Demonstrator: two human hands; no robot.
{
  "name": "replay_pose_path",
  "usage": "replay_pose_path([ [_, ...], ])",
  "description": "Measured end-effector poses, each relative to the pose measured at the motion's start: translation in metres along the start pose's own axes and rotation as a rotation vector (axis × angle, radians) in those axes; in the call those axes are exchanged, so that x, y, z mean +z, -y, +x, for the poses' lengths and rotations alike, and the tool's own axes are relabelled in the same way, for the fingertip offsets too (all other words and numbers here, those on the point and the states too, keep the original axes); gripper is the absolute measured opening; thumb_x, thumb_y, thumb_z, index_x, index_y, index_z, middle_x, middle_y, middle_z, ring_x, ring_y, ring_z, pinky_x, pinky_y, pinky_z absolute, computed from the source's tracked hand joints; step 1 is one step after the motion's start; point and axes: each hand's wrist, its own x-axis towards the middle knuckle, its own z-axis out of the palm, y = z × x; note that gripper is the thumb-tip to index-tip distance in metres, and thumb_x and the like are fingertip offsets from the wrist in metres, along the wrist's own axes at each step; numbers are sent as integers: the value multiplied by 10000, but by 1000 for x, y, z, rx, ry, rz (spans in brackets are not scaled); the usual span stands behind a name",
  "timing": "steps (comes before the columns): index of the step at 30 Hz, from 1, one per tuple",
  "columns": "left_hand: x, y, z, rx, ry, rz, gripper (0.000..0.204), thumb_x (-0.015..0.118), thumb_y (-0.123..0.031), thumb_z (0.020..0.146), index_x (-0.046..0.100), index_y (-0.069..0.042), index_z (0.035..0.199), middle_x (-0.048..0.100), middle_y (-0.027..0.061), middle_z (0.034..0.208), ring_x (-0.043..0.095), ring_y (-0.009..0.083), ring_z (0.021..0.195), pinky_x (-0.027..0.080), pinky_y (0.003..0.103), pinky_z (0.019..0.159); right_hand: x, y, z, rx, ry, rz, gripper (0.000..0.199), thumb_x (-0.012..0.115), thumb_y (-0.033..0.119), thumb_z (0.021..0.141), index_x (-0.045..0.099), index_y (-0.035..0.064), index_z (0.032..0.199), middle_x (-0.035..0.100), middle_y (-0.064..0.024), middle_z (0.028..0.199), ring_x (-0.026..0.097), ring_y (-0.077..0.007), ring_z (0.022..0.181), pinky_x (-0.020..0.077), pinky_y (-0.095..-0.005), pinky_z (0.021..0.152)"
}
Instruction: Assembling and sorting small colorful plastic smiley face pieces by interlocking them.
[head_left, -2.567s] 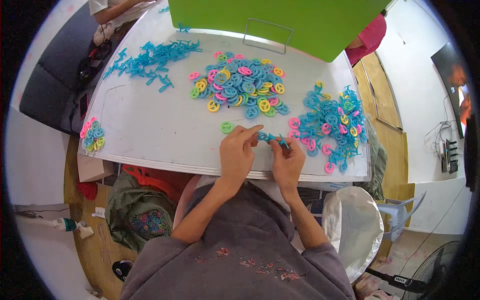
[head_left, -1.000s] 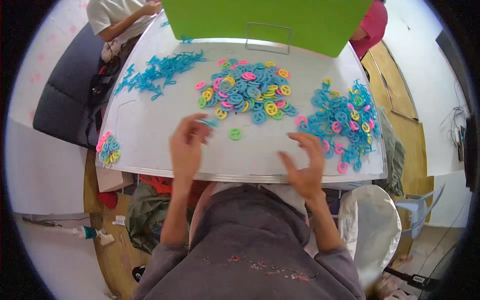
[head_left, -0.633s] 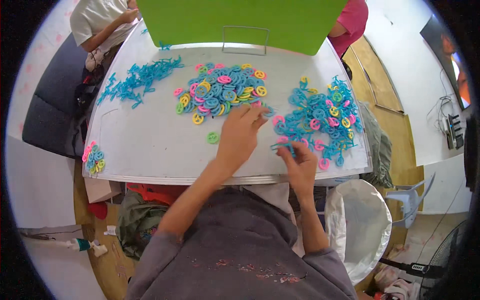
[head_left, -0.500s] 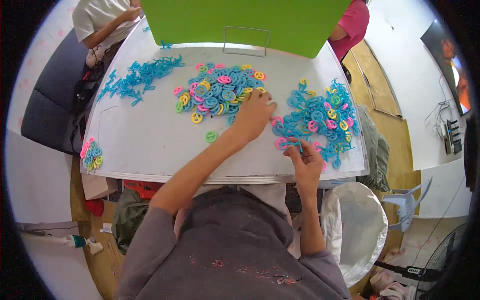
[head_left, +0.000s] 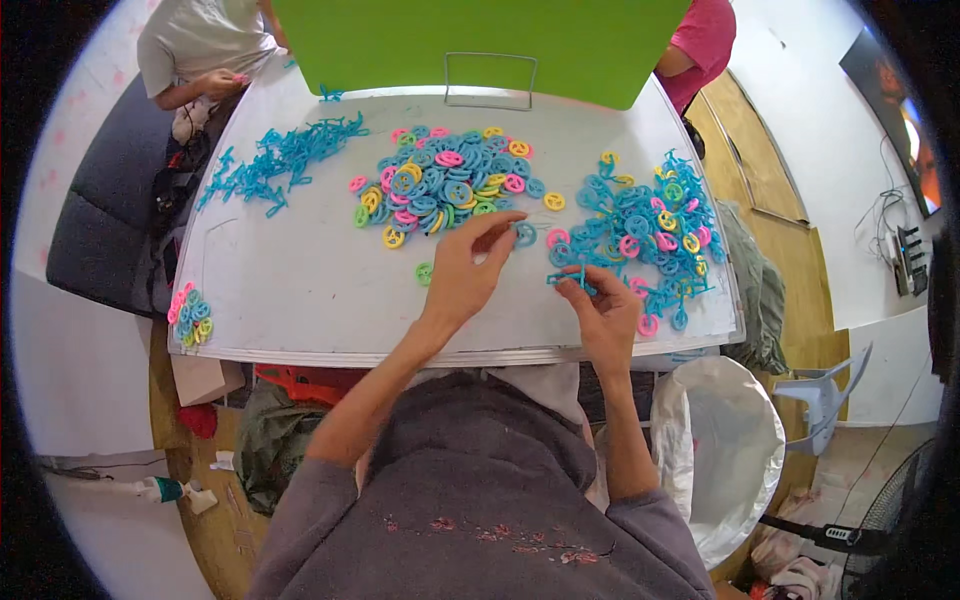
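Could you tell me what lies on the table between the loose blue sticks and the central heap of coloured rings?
In the head view, only bare white table separates the blue sticks from the ring heap.
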Motion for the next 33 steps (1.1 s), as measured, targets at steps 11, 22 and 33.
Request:
replay_pose_path([
  [11, 0, -16, -44, -215, 45, -394, 266, 543, -67, 941, 616, 0, 1188, 609, 83, 1058, 624, 150, 923, 549, 288, 809, 16, 1, -8, 20, 93, 120, 160, 662, -16, 844, 600, -7, 992, 652, -60, 960, 606, -111, 897, 492, -254, 793],
  [22, 4, -5, -55, -138, -36, -218, 270, 579, -9, 898, 658, -30, 1155, 564, 26, 885, 535, 78, 756, 424, 199, 663, 16, -4, -8, 248, 191, 168, 145, 626, 55, 892, 603, -7, 1021, 653, -56, 895, 624, -122, 788, 506, -249, 736],
  [33, 6, -13, -59, -149, -138, -160, 233, 581, -3, 894, 662, -20, 1112, 648, 69, 981, 624, 122, 854, 508, 246, 730, 27, 7, -10, 255, 215, 70, 334, 668, 39, 851, 550, -2, 1161, 653, -76, 908, 630, -120, 806, 509, -256, 734],
])
